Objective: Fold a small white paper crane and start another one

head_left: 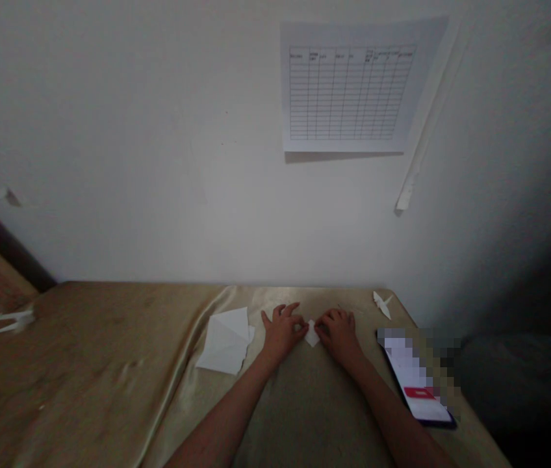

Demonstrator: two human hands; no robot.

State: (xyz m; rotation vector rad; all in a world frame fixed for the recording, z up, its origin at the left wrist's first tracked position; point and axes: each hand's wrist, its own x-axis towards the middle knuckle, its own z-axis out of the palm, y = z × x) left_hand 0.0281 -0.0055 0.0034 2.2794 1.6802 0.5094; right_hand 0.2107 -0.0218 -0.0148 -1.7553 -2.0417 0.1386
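While both hands meet over the table (pixel 290 422), the small paper (pixel 312 335) lies exactly between them, to the right of the left hand (pixel 284 330) and to the left of the right hand (pixel 338 333). Neither hand is nearer, because each one touches the paper at its own side. The left hand has its thumb and first finger closed together at the left edge, and its other fingers are lifted and spread. The right hand is more curled, and its fingertips pinch at the right edge; how firmly, I cannot tell. The paper looks like a diamond, with one corner pointing to the person; its longer axis seems to run away from the body, across the line that joins the hands, but the fingers cover the side corners, so I am not certain. In my judgement, any fold depends on this line between the two pinches. The sheets (pixel 225 341) lie beyond the left hand, on its outer side, and the phone (pixel 429 411) lies to the right of the right forearm.
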